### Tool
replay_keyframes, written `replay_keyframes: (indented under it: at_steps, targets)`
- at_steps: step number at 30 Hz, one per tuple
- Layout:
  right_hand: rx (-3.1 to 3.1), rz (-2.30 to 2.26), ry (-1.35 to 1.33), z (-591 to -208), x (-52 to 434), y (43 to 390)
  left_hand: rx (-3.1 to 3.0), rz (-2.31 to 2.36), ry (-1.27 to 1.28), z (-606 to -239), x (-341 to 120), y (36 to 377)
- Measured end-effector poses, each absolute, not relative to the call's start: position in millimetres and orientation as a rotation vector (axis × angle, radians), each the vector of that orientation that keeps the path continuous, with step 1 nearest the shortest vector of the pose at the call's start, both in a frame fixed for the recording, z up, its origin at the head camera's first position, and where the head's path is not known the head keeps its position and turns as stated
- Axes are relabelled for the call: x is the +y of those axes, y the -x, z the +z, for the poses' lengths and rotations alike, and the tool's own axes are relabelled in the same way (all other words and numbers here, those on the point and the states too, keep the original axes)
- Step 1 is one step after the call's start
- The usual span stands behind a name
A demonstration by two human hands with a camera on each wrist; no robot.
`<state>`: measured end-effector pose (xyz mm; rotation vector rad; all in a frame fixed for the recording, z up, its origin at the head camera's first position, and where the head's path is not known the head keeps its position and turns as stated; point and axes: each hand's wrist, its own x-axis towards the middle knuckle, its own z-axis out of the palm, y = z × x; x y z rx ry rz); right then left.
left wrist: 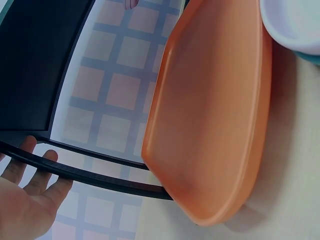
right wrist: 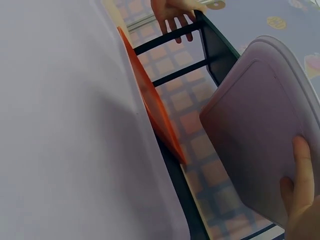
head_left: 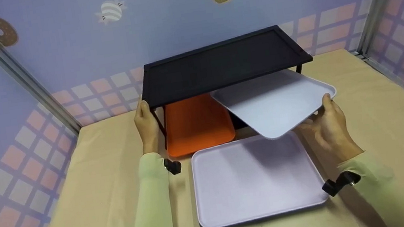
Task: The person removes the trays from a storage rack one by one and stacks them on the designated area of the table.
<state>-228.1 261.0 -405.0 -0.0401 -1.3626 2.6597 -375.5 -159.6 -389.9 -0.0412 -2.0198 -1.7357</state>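
My left hand point(head_left: 146, 122) rests against the left front corner of a black shelf rack point(head_left: 218, 63). In the left wrist view its fingers point(left wrist: 30, 167) lie fairly straight behind the rack's side bar point(left wrist: 100, 177). My right hand point(head_left: 327, 120) grips a lilac tray point(head_left: 272, 101) by its right corner, thumb on the rim and fingers underneath. This tray is tilted and raised, with its far end under the shelf. Beside it, an orange tray point(head_left: 195, 124) lies under the shelf on the left. A second lilac tray point(head_left: 251, 178) lies flat on the table in front of the rack.
The tan table point(head_left: 385, 110) is walled by purple panels at the back and on both sides. The rack's top shelf holds nothing. In the right wrist view the orange tray point(right wrist: 150, 105) sits between the flat lilac tray point(right wrist: 65, 125) and the held one point(right wrist: 260, 125).
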Motion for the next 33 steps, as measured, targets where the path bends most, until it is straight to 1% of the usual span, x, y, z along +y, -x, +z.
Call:
replay_keyframes:
  at_steps: [4, 10, 25, 33]
  targets:
    - [-1.393, 2.649, 0.035, -404.8, 266.9, 221.1, -2.013, -1.747, 0.044, -389.9, -158.5, 375.2]
    - [-1.458, 2.622, -0.048, -405.8, 276.0, 212.1, -2.024, -1.743, 0.039, -389.3, -158.0, 374.0]
    - [-1.324, 2.683, -0.066, -418.6, 303.8, 196.3, -1.997, -1.756, 0.067, -388.1, -156.5, 374.6]
    - [-1.32, 2.689, -0.103, -423.0, 309.4, 192.4, -2.001, -1.762, 0.051, -389.0, -158.0, 373.9]
